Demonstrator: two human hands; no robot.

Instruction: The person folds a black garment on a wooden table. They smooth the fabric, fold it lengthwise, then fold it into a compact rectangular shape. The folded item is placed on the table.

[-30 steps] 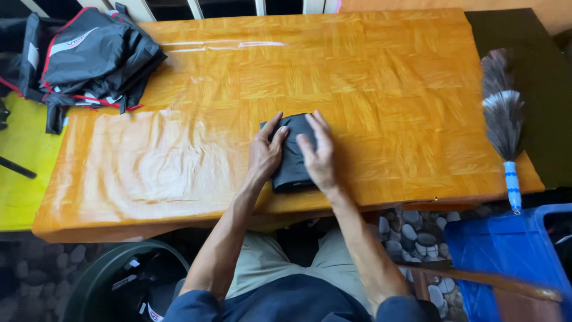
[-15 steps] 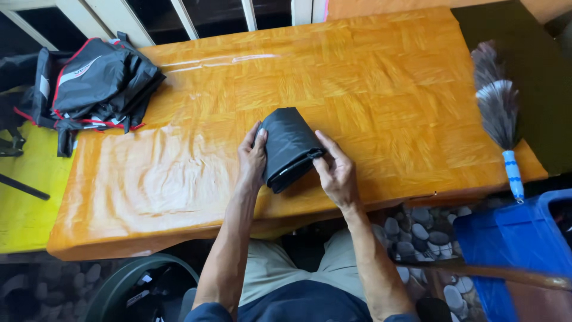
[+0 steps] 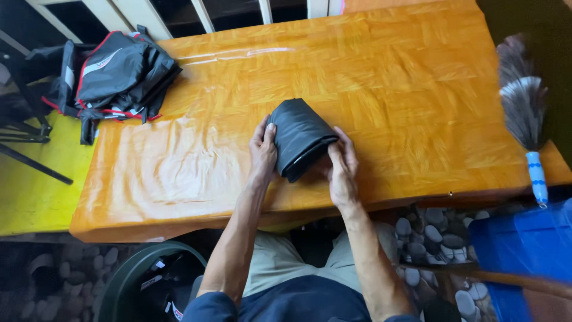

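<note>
Sitting at the near edge of an orange wooden table [image 3: 196, 173], a person is working with both bare hands on a folded black cloth [image 3: 300, 137]. Nearest the camera, a dark blue shirt and pale trousers are showing below the forearms. To the lower left, a dark green bin [image 3: 128, 286] is standing on a pebbled floor [image 3: 429, 229]; to the lower right, a blue tub [image 3: 524, 250] is sitting beside the table.

The left hand [image 3: 263, 149] is pressing flat against the cloth's left side, fingers extended and together, palm in contact, not closed around it. The right hand [image 3: 342, 170] is cupping the cloth's lower right corner, fingers curled against the fabric, lightly gripping its edge. The cloth is resting on the table between the two hands, near the front edge and roughly at the middle of the table's width, lying at a slant with its layered folded edge facing the person.

Farther out, a feather duster [image 3: 524, 107] with a blue-and-white handle is lying at the table's right end. At the far left corner, a black bag [image 3: 122, 74] with red trim is overhanging the table edge, beside a yellow surface [image 3: 36, 179]. White rails [image 3: 149, 18] are running behind the table.
</note>
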